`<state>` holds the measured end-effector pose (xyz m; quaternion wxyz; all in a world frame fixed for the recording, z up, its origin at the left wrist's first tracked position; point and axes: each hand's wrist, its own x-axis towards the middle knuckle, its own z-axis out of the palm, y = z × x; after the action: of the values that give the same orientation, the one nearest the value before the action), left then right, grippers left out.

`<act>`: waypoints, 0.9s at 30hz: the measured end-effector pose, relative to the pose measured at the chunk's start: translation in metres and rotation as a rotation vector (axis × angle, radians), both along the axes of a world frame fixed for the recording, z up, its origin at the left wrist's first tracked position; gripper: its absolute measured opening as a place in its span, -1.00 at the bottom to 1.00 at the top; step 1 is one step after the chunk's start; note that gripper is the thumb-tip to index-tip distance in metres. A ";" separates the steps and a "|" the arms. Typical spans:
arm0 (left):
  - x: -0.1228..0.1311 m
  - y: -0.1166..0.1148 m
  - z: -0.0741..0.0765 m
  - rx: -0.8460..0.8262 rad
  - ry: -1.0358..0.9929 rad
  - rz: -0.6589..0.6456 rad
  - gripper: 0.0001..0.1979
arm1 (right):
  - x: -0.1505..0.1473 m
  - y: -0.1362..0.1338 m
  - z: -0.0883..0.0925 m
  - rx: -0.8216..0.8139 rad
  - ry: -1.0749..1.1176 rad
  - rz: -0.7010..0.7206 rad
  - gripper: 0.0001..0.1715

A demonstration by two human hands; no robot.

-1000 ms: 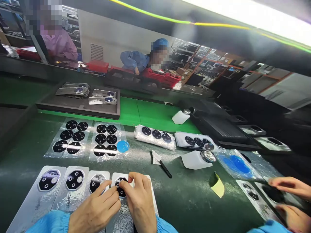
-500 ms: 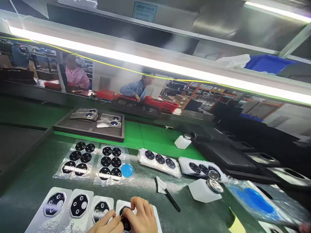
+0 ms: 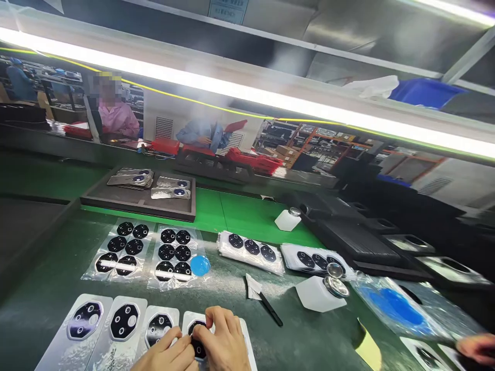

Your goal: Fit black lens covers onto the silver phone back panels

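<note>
Several silver phone back covers (image 3: 126, 330) lie in a row at the near edge of the dark green bench, each with a black octagonal camera piece. My left hand (image 3: 168, 355) and my right hand (image 3: 224, 342) meet over the rightmost cover (image 3: 189, 322). Both pinch its black camera piece (image 3: 197, 337) with closed fingertips. The lower parts of both hands run out of the picture.
Sheets of black octagonal pieces in clear film (image 3: 124, 247) (image 3: 176, 255) lie beyond, with stacks (image 3: 249, 250). A black pen-like tool (image 3: 270, 309), white dispenser bottles (image 3: 320, 293) (image 3: 288, 219), a tray of covers (image 3: 143, 198). Another person's hand (image 3: 477, 348) at the right edge.
The camera tilted up, so my hands sit lower in the picture and are partly cut off. They stay pinched on the same camera piece. The other person's hands have mostly left view.
</note>
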<state>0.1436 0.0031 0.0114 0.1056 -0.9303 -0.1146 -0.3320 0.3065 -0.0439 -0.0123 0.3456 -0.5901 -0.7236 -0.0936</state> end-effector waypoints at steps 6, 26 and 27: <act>-0.001 0.000 0.000 -0.032 0.004 -0.020 -0.55 | 0.001 0.001 0.000 0.001 -0.010 0.022 -0.61; -0.007 -0.007 0.001 -0.089 0.217 -0.015 -0.77 | 0.000 -0.008 0.027 -0.108 0.021 -0.005 -0.70; -0.007 -0.007 0.002 -0.083 0.220 -0.012 -0.76 | 0.000 -0.008 0.027 -0.111 0.010 -0.001 -0.71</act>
<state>0.1368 -0.0038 0.0135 0.0772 -0.9654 -0.1104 -0.2233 0.3068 -0.0522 0.0150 0.3160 -0.6090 -0.7258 -0.0504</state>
